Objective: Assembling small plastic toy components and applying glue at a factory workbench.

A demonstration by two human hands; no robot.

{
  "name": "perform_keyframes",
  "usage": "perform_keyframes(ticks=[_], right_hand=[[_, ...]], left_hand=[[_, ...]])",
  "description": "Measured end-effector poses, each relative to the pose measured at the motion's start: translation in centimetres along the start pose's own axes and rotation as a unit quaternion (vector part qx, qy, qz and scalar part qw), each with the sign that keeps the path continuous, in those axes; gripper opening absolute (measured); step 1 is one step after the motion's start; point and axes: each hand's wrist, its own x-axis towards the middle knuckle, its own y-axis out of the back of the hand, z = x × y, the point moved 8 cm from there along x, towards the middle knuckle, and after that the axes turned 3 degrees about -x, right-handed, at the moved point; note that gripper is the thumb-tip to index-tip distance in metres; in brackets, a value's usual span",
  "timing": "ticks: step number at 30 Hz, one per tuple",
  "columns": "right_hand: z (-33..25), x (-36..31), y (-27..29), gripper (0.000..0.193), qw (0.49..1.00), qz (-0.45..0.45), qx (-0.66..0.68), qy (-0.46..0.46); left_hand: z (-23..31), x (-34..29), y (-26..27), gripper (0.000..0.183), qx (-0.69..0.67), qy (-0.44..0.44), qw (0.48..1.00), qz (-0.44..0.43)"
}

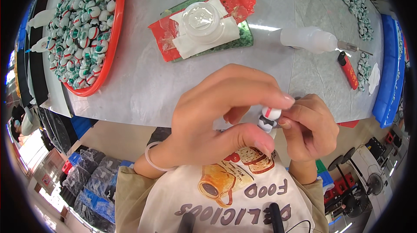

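A small white toy figurine (268, 117) with a red stripe on its round head and dark markings below sits at the fingertips of my right hand (312, 128). The right thumb and forefinger pinch its side. My left hand (221, 115) curves over it from the left, thumb and forefinger spread apart with the figurine showing in the gap. Whether the left fingertips touch it I cannot tell. Beyond my hands, a clear round dish (201, 21) stands on folded white tissue (191, 49), over a red sheet (165, 44) and a green slab (246, 35).
A red basin (116, 28) heaped with similar figurines is at the left. On the right lie a translucent needle-tipped bottle (309, 39), a red-and-black lighter-shaped object (348, 71) and many green-and-white pieces (357, 11). A blue bin (388, 72) borders the grey table (147, 89).
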Motion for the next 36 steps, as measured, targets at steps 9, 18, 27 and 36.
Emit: perform_keyframes(ticks=[9,18,27,36], right_hand=[[0.0,0.2,0.0,0.024,1.0,0.006,-0.008,0.002],[0.0,0.2,-0.1,0.024,1.0,0.006,-0.004,0.005],[0.0,0.2,-0.2,0.024,1.0,0.009,-0.001,0.022],[0.0,0.2,-0.3,0.025,1.0,0.014,-0.006,0.023]], left_hand=[[0.5,0.3,-0.3,0.05,0.052,-0.051,0.997,0.003],[0.5,0.2,-0.2,0.05,0.053,-0.037,0.997,0.033],[0.8,-0.2,-0.6,0.044,0.177,-0.088,0.98,0.031],[1.2,-0.3,-0.9,0.037,0.242,-0.125,0.962,0.03]])
